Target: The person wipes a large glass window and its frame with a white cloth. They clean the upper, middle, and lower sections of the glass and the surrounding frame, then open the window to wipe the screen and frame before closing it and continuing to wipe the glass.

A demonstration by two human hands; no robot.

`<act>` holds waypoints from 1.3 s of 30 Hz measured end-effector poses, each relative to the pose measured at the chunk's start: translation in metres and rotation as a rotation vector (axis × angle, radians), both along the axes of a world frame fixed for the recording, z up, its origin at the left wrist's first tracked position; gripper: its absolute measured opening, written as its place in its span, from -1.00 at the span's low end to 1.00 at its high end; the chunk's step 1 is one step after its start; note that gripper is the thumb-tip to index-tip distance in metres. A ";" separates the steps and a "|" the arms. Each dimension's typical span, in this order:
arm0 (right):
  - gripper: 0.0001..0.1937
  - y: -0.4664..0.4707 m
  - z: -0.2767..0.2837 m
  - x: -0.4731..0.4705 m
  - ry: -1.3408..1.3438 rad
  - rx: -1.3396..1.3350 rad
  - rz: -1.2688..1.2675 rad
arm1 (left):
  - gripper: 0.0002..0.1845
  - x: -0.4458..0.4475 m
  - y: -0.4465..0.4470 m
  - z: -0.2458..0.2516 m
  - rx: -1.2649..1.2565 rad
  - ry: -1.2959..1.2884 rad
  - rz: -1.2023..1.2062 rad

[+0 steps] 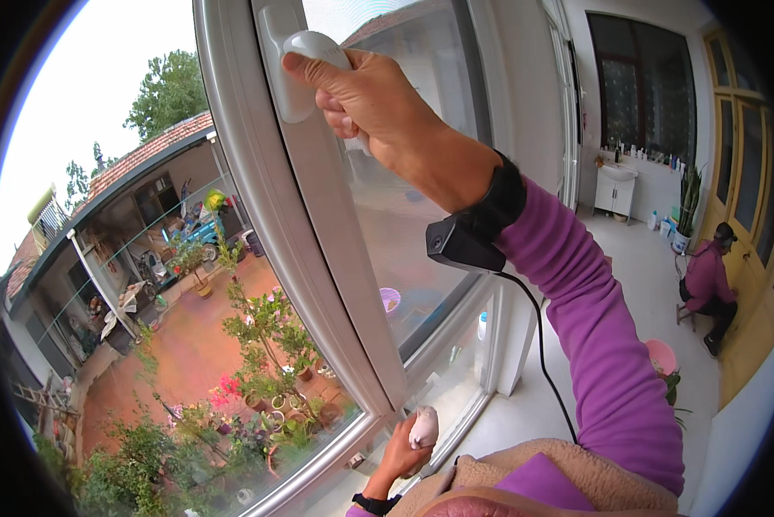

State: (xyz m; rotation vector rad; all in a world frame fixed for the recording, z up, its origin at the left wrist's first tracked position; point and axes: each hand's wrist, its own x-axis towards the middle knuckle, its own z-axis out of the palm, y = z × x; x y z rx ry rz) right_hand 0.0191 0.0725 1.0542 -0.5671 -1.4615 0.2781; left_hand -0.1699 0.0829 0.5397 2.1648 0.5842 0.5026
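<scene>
My right hand (367,90) is wrapped around the white lever handle (316,44) of a metal-framed window sash, the thumb lying along its upper end. The handle's base plate (283,77) sits on the pale sash frame (322,194). Low in the view, my left hand (403,449) holds a bunched pale pink cloth (424,426) near the lower corner of the frame. A black camera (464,242) is strapped to my right wrist, its cable (542,323) running down toward my body.
Beyond the glass lies a red-paved courtyard (167,362) with flowering potted plants (264,368) and a blue cart (207,231). Indoors, a person (708,278) sits on a low stool by a yellow door (742,310). A pink basin (659,357) and a washbasin cabinet (614,190) stand on the floor.
</scene>
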 end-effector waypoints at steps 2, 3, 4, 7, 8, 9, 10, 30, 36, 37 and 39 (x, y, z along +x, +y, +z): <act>-0.60 -0.004 -0.003 -0.006 0.059 -0.041 0.075 | -0.05 0.010 -0.001 0.013 -0.004 -0.066 -0.037; -0.60 -0.006 -0.003 -0.010 0.067 -0.050 0.063 | -0.05 0.014 -0.002 0.019 -0.045 -0.020 -0.030; -0.59 -0.007 -0.003 -0.012 0.078 -0.060 0.050 | -0.06 0.017 -0.004 0.023 -0.061 -0.038 -0.041; -0.58 -0.009 -0.002 -0.016 0.072 -0.054 0.026 | -0.07 0.027 -0.006 0.030 -0.087 -0.095 -0.108; -0.57 -0.010 -0.002 -0.016 0.080 -0.062 -0.003 | -0.07 0.028 -0.006 0.031 -0.100 -0.087 -0.129; -0.57 -0.012 -0.002 -0.016 0.058 -0.058 0.017 | -0.07 0.029 -0.006 0.031 -0.082 -0.109 -0.154; -0.57 -0.013 -0.001 -0.015 0.047 -0.071 0.014 | -0.08 0.029 -0.005 0.030 -0.072 -0.110 -0.172; -0.62 -0.012 0.003 -0.022 0.070 -0.094 -0.062 | -0.10 0.019 0.001 0.050 -0.033 -0.187 -0.197; -0.66 -0.010 0.009 0.000 -0.095 -0.126 -0.167 | -0.13 0.003 0.004 0.057 0.087 -0.117 -0.130; -0.67 -0.007 0.011 0.007 -0.165 -0.064 -0.278 | -0.14 -0.002 0.006 0.058 0.094 -0.095 -0.106; -0.71 0.000 0.023 0.023 -0.390 0.191 -0.595 | -0.15 -0.009 0.010 0.059 0.118 -0.087 -0.060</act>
